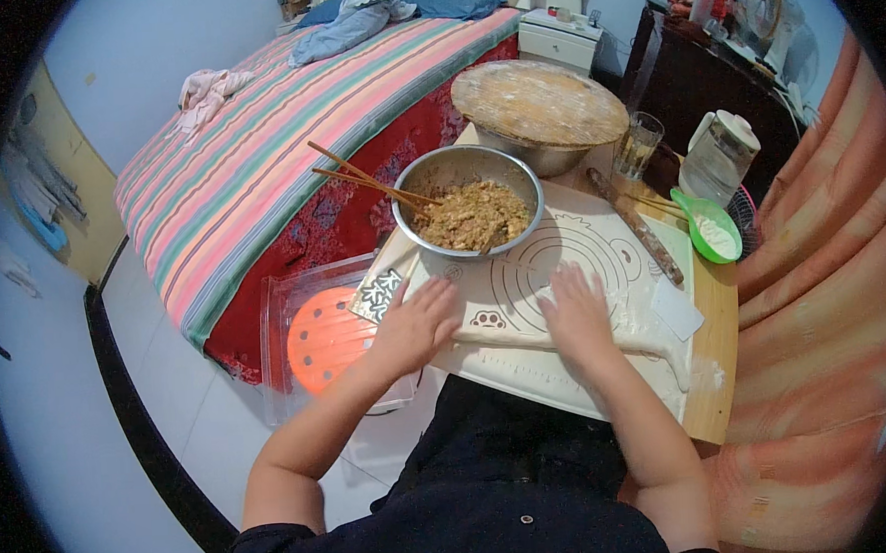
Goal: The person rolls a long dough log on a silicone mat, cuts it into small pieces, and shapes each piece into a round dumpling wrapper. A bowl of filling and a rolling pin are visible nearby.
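A long rope of dough (pixel 512 342) lies across a white printed pastry mat (pixel 571 230), and its right end bends toward the near edge. My left hand (pixel 420 316) rests flat by the rope's left end, fingers stretched forward. Farther right, my right hand (pixel 577 312) lies over the rope with its fingers extended; the dough beneath the palm is hidden. Just beyond both hands stands a steel bowl (pixel 447 166) of brown chopped filling (pixel 480 214), with chopsticks (pixel 352 171) leaning out to the left.
At right are a floury rolling pin (pixel 636 226), a white scraper (pixel 677 309), a green scoop of flour (pixel 716 234) and a pitcher (pixel 720 162). A round wooden board (pixel 539 101) covers another bowl beside a glass (pixel 640 141). Lower left is an orange tray (pixel 324 338) in clear plastic.
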